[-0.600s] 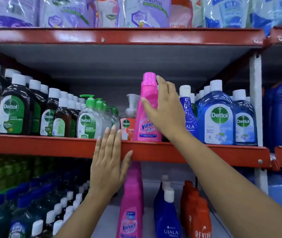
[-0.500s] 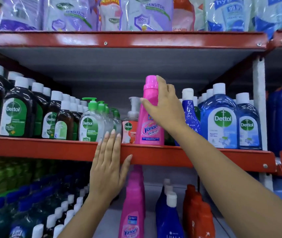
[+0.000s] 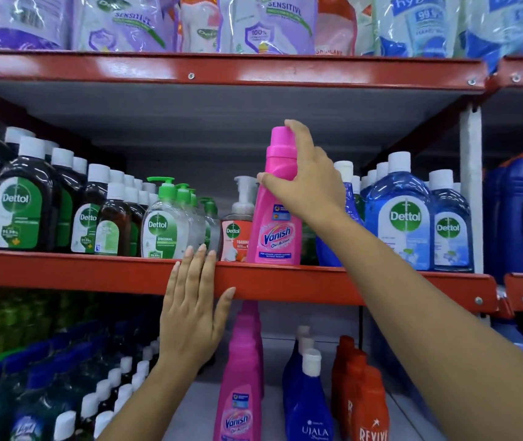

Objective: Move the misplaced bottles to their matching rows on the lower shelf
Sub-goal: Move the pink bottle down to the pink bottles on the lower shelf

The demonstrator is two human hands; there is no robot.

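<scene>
A pink Vanish bottle (image 3: 275, 230) stands upright at the front edge of the middle shelf, among Dettol bottles. My right hand (image 3: 307, 183) is wrapped around its neck and shoulder from the right, fingers reaching to the cap. My left hand (image 3: 191, 310) lies flat with spread fingers against the red shelf beam (image 3: 62, 270), holding nothing. On the lower shelf, a row of matching pink Vanish bottles (image 3: 244, 386) stands just below. Beside it stand a row of blue Ujala bottles (image 3: 306, 399) and a row of red Revive bottles (image 3: 365, 399). A blue Ujala bottle (image 3: 347, 198) stands behind my right hand, partly hidden.
Brown Dettol bottles (image 3: 21, 202) and green-pump Dettol bottles (image 3: 166, 221) fill the middle shelf's left; blue Dettol bottles (image 3: 405, 214) its right. A white upright post (image 3: 470, 186) bounds the bay. Refill pouches (image 3: 266, 23) line the top shelf. Dark blue-capped bottles (image 3: 46, 386) crowd the lower left.
My right hand has slid higher on the pink bottle, from its side to its neck and cap. The left hand stays on the beam.
</scene>
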